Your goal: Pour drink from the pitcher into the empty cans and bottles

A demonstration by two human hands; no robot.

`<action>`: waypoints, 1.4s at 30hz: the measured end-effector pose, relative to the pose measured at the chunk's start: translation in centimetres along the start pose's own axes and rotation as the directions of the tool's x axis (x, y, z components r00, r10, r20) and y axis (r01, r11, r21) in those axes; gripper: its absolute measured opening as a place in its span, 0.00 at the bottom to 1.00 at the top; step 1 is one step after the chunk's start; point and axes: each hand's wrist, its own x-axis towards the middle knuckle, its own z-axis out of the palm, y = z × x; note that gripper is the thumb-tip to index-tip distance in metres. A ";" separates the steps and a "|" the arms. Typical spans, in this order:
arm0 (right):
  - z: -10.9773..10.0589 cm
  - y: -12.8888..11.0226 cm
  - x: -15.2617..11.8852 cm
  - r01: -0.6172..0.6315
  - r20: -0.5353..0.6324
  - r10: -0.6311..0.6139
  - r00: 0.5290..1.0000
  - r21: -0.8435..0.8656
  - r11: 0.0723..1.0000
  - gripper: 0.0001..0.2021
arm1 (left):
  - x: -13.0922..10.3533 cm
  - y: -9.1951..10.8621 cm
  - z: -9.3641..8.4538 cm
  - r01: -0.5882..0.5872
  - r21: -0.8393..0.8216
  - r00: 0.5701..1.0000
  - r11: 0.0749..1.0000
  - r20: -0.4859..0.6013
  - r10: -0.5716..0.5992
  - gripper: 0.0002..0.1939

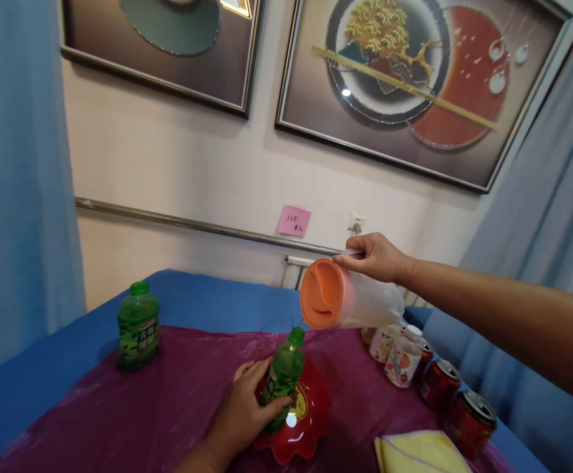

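Observation:
My left hand (247, 404) is wrapped round a green plastic bottle (286, 364), which has no cap and leans slightly right. The bottle stands over a red scalloped plate (311, 420). In my right hand (378, 257) is the handle of a clear pitcher (372, 302) with an orange lid (323, 293). I hold the pitcher tipped on its side, lid toward the left, with its lip just above the bottle's mouth. A thin trickle seems to run between them, though it is hard to make out.
A larger green bottle (138, 326) stands at the left. On the right are a white-capped clear bottle (403, 358), red cans (471, 420) and a folded yellow cloth (422, 452). Purple plastic sheeting (188, 394) covers part of the blue surface (207, 292). Behind runs a metal rail (192, 225).

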 end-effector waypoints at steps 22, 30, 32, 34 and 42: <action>-0.4 -0.3 -0.1 0.010 0.006 -0.010 1.000 -0.006 1.000 0.27 | -0.1 -0.6 0.3 0.018 -0.012 1.000 1.000 -0.005 -0.018 0.35; -0.5 -0.4 -0.1 0.029 0.003 -0.029 1.000 -0.007 1.000 0.27 | -0.1 -0.8 0.4 0.010 0.004 1.000 1.000 0.004 -0.010 0.35; -0.5 -0.5 -0.1 0.024 0.009 -0.024 1.000 -0.001 1.000 0.27 | -0.1 -0.7 0.4 0.008 0.009 1.000 1.000 0.001 -0.008 0.34; -0.5 -0.5 0.0 0.027 0.008 -0.027 1.000 -0.004 1.000 0.27 | -0.1 -0.5 0.4 0.002 0.017 1.000 1.000 -0.002 -0.002 0.34; -0.7 -0.4 0.0 0.034 0.006 -0.034 0.999 -0.013 0.999 0.27 | 0.0 -0.4 0.3 -0.008 0.041 1.000 0.999 -0.015 0.009 0.34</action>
